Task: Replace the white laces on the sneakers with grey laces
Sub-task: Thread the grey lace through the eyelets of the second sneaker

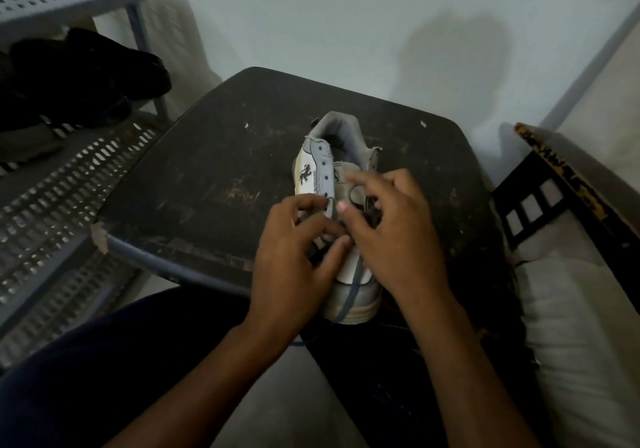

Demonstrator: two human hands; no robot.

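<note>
A white and grey sneaker point(332, 184) is set on a dark, scratched table point(207, 177), with its toe pointed at the person and its heel turned away. The left hand point(294, 257) is curled over the near side of the shoe, and a grey lace point(349, 292) seems to be pinched between its thumb and fingers, though the blur makes this hard to tell. The right hand point(391, 226) is laid on the other side with its fingers bent over the lace holes, and what is held there cannot be told.
</note>
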